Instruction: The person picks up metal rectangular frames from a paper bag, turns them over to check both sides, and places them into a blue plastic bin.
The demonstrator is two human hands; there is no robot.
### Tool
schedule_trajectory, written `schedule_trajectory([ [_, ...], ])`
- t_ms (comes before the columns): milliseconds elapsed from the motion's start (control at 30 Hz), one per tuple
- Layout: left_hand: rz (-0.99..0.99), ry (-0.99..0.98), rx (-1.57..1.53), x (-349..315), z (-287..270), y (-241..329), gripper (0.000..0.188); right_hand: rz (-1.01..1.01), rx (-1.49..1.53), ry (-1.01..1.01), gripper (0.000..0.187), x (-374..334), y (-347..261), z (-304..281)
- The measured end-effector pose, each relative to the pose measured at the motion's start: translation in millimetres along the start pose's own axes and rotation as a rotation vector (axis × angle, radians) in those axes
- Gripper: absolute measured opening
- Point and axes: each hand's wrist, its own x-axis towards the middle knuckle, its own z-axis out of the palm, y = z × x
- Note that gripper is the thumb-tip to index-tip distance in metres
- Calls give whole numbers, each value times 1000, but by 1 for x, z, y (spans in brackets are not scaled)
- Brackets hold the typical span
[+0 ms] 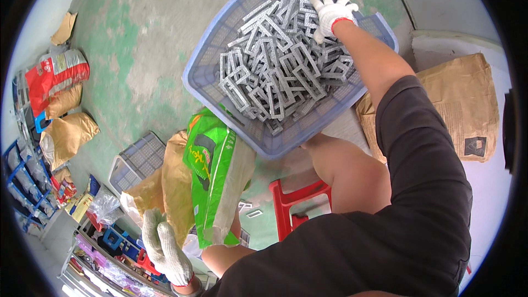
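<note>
A blue plastic basket (pixel 204 38) is heaped with grey, speckled rectangular frames (pixel 278 63). My right hand (pixel 334 11), in a white knit glove with a red cuff, lies spread at the basket's far right, its fingertips on or just above the frames. It grips nothing that I can see. At the lower left is my left hand (pixel 165 247), gloved likewise, with its fingers stretched out and close together. Nothing shows in it. Beside it stand a brown paper sack (pixel 177 187) and a green printed sack (pixel 212 170), which leans below the basket.
A red plastic stool (pixel 300 198) stands by my legs. Behind the sacks is a grey crate (pixel 137 159). Flattened brown cardboard (pixel 456 104) leans at the right. Red and brown bags (pixel 58 77) and shelving (pixel 104 253) line the left side. Small frames (pixel 253 214) lie on the floor.
</note>
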Motion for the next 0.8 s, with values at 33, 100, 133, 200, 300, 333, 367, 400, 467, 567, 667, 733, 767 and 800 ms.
schedule_trajectory([
  [33,3,-3,5,0,1,1,39,-32,15,-19,110,1,4,-5],
  [100,10,-8,12,1,2,1,39,-104,-19,7,103,-2,8,-2],
  [133,11,-8,18,0,2,2,39,-162,14,72,102,8,14,16],
  [200,11,-23,33,4,3,4,39,-270,80,188,100,39,30,60],
  [300,1,-24,26,0,2,3,38,-153,-18,167,93,16,8,41],
  [333,-9,-21,25,0,2,4,38,-117,-49,165,92,13,6,39],
  [367,-19,-18,25,0,2,4,38,-129,-71,148,89,7,3,32],
  [400,-30,-14,25,1,2,4,37,-145,-66,147,89,8,4,35],
  [467,-24,-18,16,3,3,5,37,-173,-59,148,89,11,9,38],
  [567,-37,-28,19,4,-1,4,36,-188,-10,186,86,22,21,42],
  [667,-53,-21,28,3,-2,1,36,-163,15,175,73,35,22,35],
  [733,-54,-14,39,3,-2,-1,36,-124,194,276,71,25,24,21],
  [767,-52,-14,51,4,-1,-2,36,-116,196,298,69,25,23,21],
  [800,-49,-13,62,4,0,-3,36,-110,197,321,67,25,21,21],
])
